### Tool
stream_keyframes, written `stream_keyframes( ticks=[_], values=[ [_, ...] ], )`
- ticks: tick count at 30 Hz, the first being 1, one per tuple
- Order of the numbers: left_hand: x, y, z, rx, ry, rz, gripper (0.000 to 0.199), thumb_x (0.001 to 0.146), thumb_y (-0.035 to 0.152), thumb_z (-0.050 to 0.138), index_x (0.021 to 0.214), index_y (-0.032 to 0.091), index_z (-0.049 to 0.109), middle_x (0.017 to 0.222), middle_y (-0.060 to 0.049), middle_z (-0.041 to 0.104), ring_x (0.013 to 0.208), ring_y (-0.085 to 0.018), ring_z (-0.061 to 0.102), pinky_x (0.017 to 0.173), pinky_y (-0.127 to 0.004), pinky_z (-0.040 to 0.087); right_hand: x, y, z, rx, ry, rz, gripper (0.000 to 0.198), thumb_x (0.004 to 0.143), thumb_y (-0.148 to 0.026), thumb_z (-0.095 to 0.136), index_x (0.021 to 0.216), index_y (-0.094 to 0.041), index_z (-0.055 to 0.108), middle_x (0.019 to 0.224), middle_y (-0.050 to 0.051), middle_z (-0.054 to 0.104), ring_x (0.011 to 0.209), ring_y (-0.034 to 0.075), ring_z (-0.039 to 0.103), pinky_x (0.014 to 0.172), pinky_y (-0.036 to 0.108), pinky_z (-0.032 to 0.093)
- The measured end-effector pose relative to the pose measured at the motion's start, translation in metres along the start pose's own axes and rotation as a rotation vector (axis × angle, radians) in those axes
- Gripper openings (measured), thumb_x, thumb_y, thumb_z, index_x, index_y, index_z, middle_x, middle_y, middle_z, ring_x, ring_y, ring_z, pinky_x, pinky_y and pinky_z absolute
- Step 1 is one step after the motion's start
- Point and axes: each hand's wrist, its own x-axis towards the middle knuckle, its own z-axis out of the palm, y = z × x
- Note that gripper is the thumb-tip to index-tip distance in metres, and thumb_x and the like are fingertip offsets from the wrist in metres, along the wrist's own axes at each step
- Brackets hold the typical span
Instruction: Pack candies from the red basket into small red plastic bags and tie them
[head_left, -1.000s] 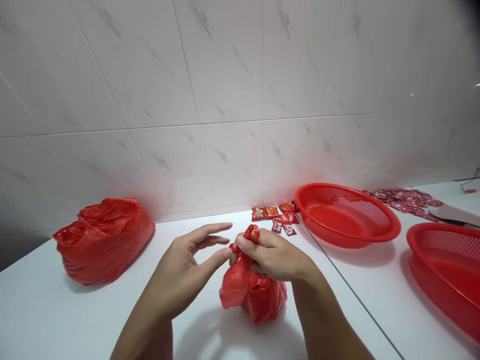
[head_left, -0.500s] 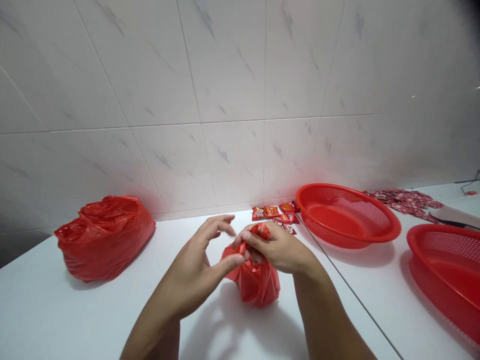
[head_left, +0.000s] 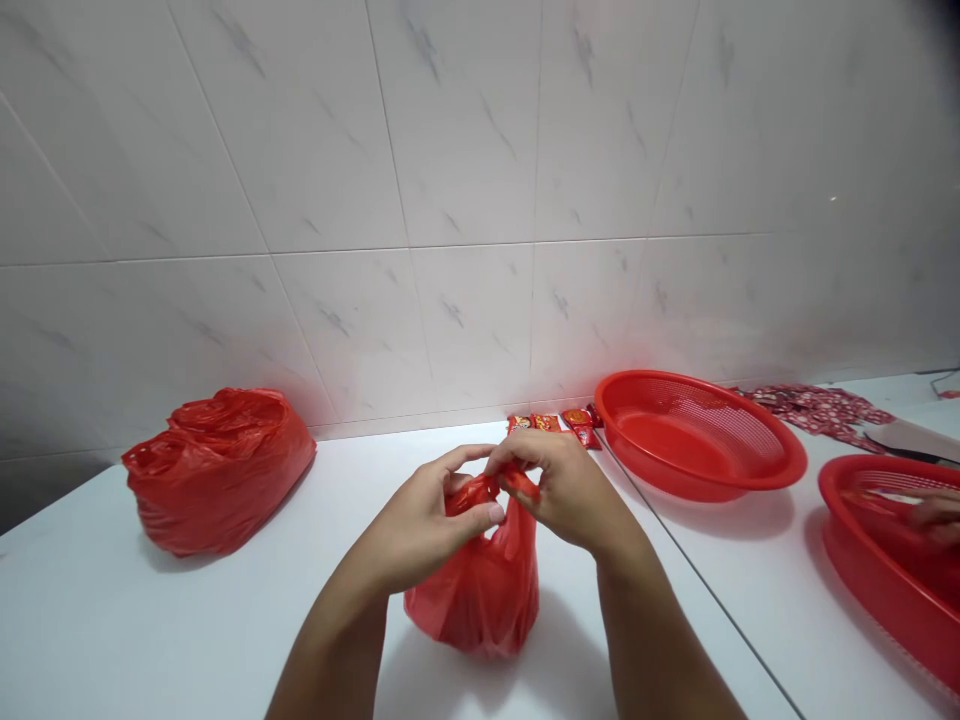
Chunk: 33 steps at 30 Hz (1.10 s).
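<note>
A small red plastic bag [head_left: 480, 605] with a rounded, filled body is just in front of me at the table's middle. The fingers of my left hand [head_left: 431, 525] are closed on the gathered top of this bag, thumb pointing right. My right hand [head_left: 562, 490] pinches the other part of its twisted top, the red plastic showing between thumb and fingers. Both sets of fingertips nearly meet. What the bag contains is hidden. Just beyond my hands lie several small red snack packets [head_left: 579, 425], partly covered by my right hand.
A larger full red plastic bag [head_left: 225, 480] sits at the left. On the right are two red plastic baskets, one farther back [head_left: 697, 470] and one nearer [head_left: 874, 570], with another person's hand [head_left: 937, 515] over the nearer one. A tiled wall [head_left: 465, 200] closes off the back.
My left hand has moved from open beside the bag to gripping its top. The bag has shifted left and stands fuller in view. Another person's hand has appeared over the nearer basket.
</note>
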Motion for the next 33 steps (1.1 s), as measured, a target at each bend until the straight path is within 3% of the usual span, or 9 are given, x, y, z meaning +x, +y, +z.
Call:
stream_keyframes(
  ticks=[3, 7, 9, 13, 18, 24, 30, 33],
  values=[
    [0.000, 0.001, -0.003, 0.000, 0.086, 0.011, 0.052, 0.095, 0.048, 0.068, 0.143, 0.029, 0.065, 0.081, -0.005, 0.076, 0.077, -0.025, 0.072, 0.072, -0.035, 0.059, 0.005, 0.006, 0.009, -0.055, 0.091, -0.149, 0.023, 0.088, -0.003, 0.067, 0.084, -0.024, 0.073, 0.095, 0.002, 0.073, 0.085, 0.018, 0.069, 0.074, 0.031, 0.054],
    [0.004, 0.002, -0.006, -0.050, 0.132, 0.132, 0.042, 0.099, 0.057, 0.058, 0.116, 0.027, 0.081, 0.093, -0.010, 0.080, 0.099, -0.031, 0.074, 0.088, -0.043, 0.060, 0.009, 0.012, 0.018, -0.092, 0.147, -0.231, 0.021, 0.093, -0.010, 0.069, 0.089, -0.027, 0.080, 0.102, 0.005, 0.075, 0.085, 0.019, 0.071, 0.072, 0.032, 0.059],
    [0.005, 0.002, -0.007, -0.027, 0.127, 0.137, 0.039, 0.099, 0.055, 0.059, 0.107, 0.027, 0.084, 0.089, -0.009, 0.080, 0.096, -0.031, 0.074, 0.086, -0.044, 0.060, 0.010, 0.014, 0.019, -0.099, 0.148, -0.218, 0.028, 0.095, -0.010, 0.065, 0.094, -0.030, 0.083, 0.104, 0.004, 0.076, 0.088, 0.019, 0.072, 0.075, 0.033, 0.061],
    [0.006, -0.002, -0.010, 0.085, 0.210, 0.062, 0.033, 0.095, 0.046, 0.064, 0.115, 0.027, 0.083, 0.087, -0.006, 0.080, 0.083, -0.027, 0.073, 0.078, -0.039, 0.060, 0.011, 0.019, 0.020, -0.066, 0.123, -0.183, 0.033, 0.096, -0.011, 0.063, 0.099, -0.035, 0.085, 0.108, 0.002, 0.077, 0.092, 0.019, 0.073, 0.077, 0.033, 0.063],
    [0.007, -0.008, -0.010, 0.083, 0.281, 0.046, 0.033, 0.087, 0.040, 0.075, 0.116, 0.027, 0.082, 0.105, -0.008, 0.081, 0.100, -0.031, 0.075, 0.091, -0.041, 0.059, 0.014, 0.029, 0.023, -0.026, 0.108, -0.156, 0.035, 0.094, -0.009, 0.064, 0.104, -0.036, 0.084, 0.112, 0.003, 0.077, 0.096, 0.020, 0.073, 0.076, 0.033, 0.062],
    [0.008, -0.009, -0.012, 0.281, 0.323, 0.040, 0.036, 0.101, 0.044, 0.051, 0.119, 0.030, 0.079, 0.103, -0.005, 0.081, 0.091, -0.026, 0.073, 0.079, -0.035, 0.053, 0.014, 0.034, 0.024, -0.044, 0.094, -0.114, 0.041, 0.093, -0.005, 0.065, 0.105, -0.039, 0.084, 0.120, 0.003, 0.075, 0.099, 0.019, 0.072, 0.076, 0.032, 0.061],
    [0.010, -0.014, -0.012, 0.401, 0.441, 0.003, 0.019, 0.093, 0.035, 0.062, 0.097, 0.031, 0.080, 0.095, -0.002, 0.082, 0.088, -0.027, 0.074, 0.072, -0.032, 0.049, 0.013, 0.036, 0.022, -0.085, -0.023, -0.077, 0.041, 0.095, -0.005, 0.066, 0.109, -0.039, 0.083, 0.129, 0.003, 0.071, 0.100, 0.017, 0.071, 0.084, 0.033, 0.060],
    [0.009, -0.014, -0.013, 0.437, 0.451, -0.026, 0.014, 0.090, 0.038, 0.067, 0.084, 0.030, 0.077, 0.089, -0.002, 0.082, 0.083, -0.028, 0.074, 0.067, -0.032, 0.047, 0.013, 0.036, 0.019, -0.092, -0.053, -0.054, 0.034, 0.095, -0.008, 0.071, 0.109, -0.036, 0.083, 0.118, 0.004, 0.074, 0.096, 0.017, 0.070, 0.083, 0.031, 0.057]
  ],
)
